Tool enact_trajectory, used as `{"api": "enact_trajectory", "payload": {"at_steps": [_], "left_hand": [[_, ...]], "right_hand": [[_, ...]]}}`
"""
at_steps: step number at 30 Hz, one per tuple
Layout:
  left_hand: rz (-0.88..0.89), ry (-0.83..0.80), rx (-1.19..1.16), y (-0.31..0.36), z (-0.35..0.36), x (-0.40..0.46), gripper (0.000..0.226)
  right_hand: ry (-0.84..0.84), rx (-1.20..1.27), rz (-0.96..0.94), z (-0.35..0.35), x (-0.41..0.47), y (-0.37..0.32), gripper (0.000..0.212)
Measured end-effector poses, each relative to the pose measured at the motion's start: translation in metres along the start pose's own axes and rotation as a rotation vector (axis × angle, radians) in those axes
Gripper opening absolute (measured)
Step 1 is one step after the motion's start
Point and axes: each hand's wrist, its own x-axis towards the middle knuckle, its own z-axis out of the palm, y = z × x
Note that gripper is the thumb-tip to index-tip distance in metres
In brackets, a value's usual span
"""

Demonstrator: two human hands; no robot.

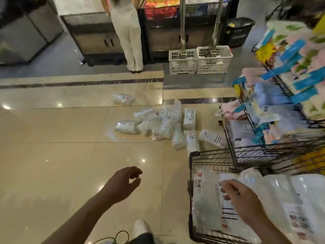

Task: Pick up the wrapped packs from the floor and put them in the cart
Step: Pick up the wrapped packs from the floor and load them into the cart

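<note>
Meanwhile left hand [123, 184] hangs loosely curled, holding nothing; right hand [241, 196] hovers relaxed above carted packs [207, 199].

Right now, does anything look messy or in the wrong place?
Yes. A heap of wrapped packs lies jumbled on the shiny floor beside the display rack, with one stray pack apart from the rest. Goods belong on shelves or in the cart, not underfoot.
</note>
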Motion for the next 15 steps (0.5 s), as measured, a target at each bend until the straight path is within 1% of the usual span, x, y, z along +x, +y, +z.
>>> {"api": "enact_trajectory", "payload": {"at_steps": [4, 7, 11, 15], "left_hand": [[-0.004, -0.007, 0.071, -0.092, -0.054, 0.028, 0.026], [-0.074, 0.009, 0.087, -0.155, -0.092, 0.031, 0.023], [-0.203, 0.043, 0.018, -0.22, -0.125, 0.037, 0.021], [-0.265, 0.015, -0.026, -0.257, -0.142, 0.063, 0.021]], "right_hand": [[0.035, 0.029, 0.112, 0.068, 0.012, -0.043, 0.021], [0.029, 0.029, 0.195, 0.116, 0.026, -0.08, 0.023], [-0.03, 0.005, 0.214, 0.172, 0.054, -0.136, 0.021], [-0.072, -0.016, 0.163, 0.217, 0.097, -0.195, 0.02]]}}
